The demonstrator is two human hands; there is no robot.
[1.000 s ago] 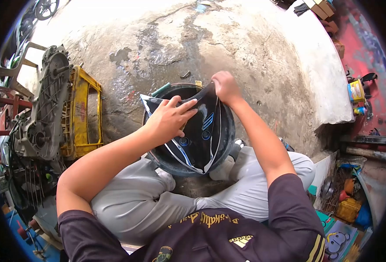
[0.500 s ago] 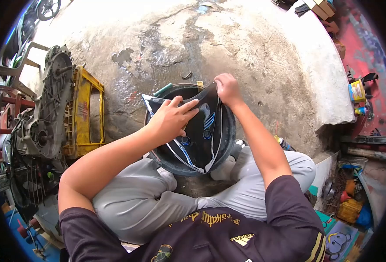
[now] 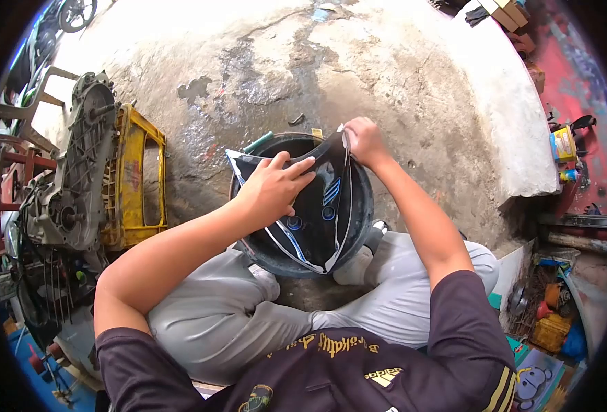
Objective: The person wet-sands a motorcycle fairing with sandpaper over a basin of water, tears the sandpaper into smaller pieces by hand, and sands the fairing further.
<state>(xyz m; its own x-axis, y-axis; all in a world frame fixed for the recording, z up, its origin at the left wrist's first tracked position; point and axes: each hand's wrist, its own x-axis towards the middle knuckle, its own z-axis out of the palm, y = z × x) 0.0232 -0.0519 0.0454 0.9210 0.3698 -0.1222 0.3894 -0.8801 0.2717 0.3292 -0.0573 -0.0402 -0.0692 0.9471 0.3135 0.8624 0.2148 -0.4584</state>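
A glossy black V-shaped panel (image 3: 317,206) with white edges and blue stripes lies across a round black tub (image 3: 363,233) between my legs, its point toward me. My left hand (image 3: 272,184) rests on the panel's upper left part, with its fingers spread over the surface. At the panel's upper right tip is my right hand (image 3: 366,143), its fingers closed; whatever they pinch there is too small to make out. A green stick-like item (image 3: 257,142) sits on the tub's far rim, left of a small yellowish piece (image 3: 316,132).
A yellow crate (image 3: 138,182) and a metal engine casing (image 3: 80,165) stand at the left. Beyond the tub, a small dark object (image 3: 296,119) lies on the wet concrete floor (image 3: 413,103). A white ledge (image 3: 516,151) and mixed parts (image 3: 554,316) are at the right.
My right hand has shifted slightly right and down along the panel's upper right tip, where the pale edge now shows. My left hand stays in place on the panel.
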